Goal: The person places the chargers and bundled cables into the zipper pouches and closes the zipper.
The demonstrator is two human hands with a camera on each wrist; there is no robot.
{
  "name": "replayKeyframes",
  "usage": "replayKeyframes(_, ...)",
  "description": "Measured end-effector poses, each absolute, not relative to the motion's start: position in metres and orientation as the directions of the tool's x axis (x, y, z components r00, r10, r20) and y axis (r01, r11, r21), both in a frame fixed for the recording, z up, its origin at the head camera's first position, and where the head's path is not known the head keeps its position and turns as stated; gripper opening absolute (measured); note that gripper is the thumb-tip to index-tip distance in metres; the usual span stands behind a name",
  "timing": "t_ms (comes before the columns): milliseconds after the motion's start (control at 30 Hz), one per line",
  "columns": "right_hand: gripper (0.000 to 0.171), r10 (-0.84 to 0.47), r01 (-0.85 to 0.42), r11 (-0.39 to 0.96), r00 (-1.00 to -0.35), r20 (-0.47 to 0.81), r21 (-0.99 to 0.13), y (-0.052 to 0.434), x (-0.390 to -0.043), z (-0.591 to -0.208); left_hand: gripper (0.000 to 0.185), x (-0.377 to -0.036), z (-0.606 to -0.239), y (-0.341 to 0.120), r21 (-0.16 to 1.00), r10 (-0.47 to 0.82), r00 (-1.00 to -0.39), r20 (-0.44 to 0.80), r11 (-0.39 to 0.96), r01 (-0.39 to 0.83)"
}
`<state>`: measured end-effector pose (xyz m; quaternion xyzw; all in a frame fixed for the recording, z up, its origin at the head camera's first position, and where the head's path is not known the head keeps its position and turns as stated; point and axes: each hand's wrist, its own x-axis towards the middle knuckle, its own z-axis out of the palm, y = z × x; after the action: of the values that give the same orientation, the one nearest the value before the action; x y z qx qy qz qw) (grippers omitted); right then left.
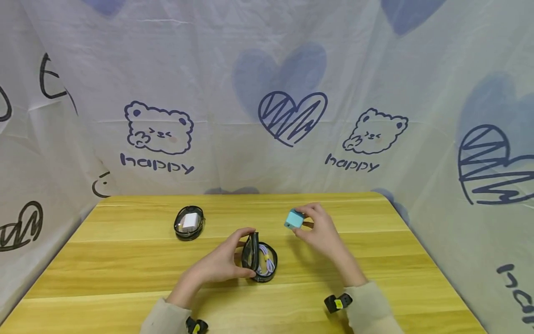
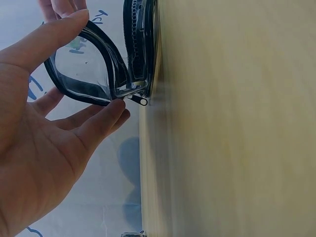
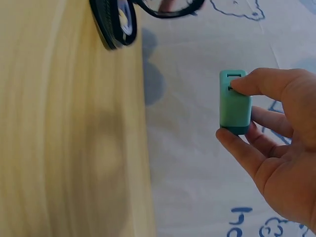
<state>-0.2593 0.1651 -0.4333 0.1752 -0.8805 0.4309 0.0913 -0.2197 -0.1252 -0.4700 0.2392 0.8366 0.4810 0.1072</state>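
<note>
My left hand [image 1: 219,263] grips the raised lid of a small round zip case [image 2: 94,89], clear with black trim, standing on the table. The lid tilts up toward the hand, thumb on one side and fingers on the other. Inside the base lies a coiled pale lilac cable [image 1: 270,265] with a yellow tie. To the right of the case, my right hand [image 1: 319,232] pinches a teal charger plug block [image 3: 235,106] between thumb and fingers, held above the table. Port slots show on the block's end in the right wrist view.
A second round clear case [image 1: 177,232] with black trim, holding a white charger block [image 1: 191,222], lies farther back on the left. The wooden table [image 1: 104,264] ends at a printed cloth backdrop [image 1: 217,153]. Dark wrist cameras sit at both sleeves.
</note>
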Motion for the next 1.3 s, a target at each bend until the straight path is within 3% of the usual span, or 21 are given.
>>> replayKeyframes(567,0.049,-0.493,-0.483,0.519,-0.843,0.215,-0.705,0.129,-0.244,-0.45,0.102,-0.22,-0.47,-0.126,0.852,0.506,-0.861,0.052,0.428,0.303)
replayKeyframes(1000,0.045,-0.604,-0.577,0.592,-0.78,0.164,-0.563,0.116,-0.239,-0.463,0.101,-0.22,-0.47,-0.126,0.855,0.506,-0.861,0.05,0.424,0.299)
replayKeyframes(1300,0.04,-0.634,-0.587,0.614,-0.765,0.114,-0.528,0.112,-0.236,-0.466,0.101,-0.22,-0.471,-0.126,0.863,0.504,-0.863,0.042,0.417,0.286)
